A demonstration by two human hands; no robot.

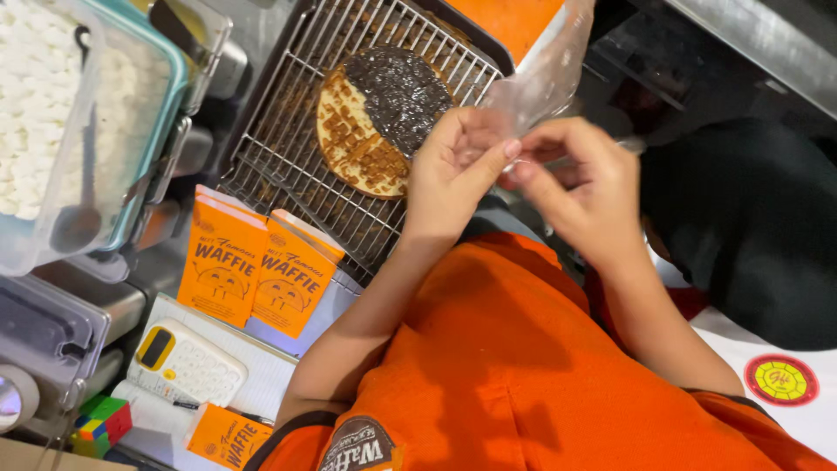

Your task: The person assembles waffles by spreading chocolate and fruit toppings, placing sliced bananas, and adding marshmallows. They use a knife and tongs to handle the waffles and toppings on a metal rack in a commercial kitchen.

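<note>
Clear plastic bag [545, 83] being pinched at its lower edge by both hands, left hand [453, 170] and right hand [580, 183] fingertips pressing together on it, hanging over the wire rack's [288, 148] right edge, round waffle [379, 118] half-covered with dark topping lying mid-rack, orange paper sleeves [257, 266] leaning below.

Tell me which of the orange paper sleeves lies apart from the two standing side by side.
The small orange sleeve at the bottom edge, below the calculator. The other two sleeves lean together beside the wire rack.
</note>
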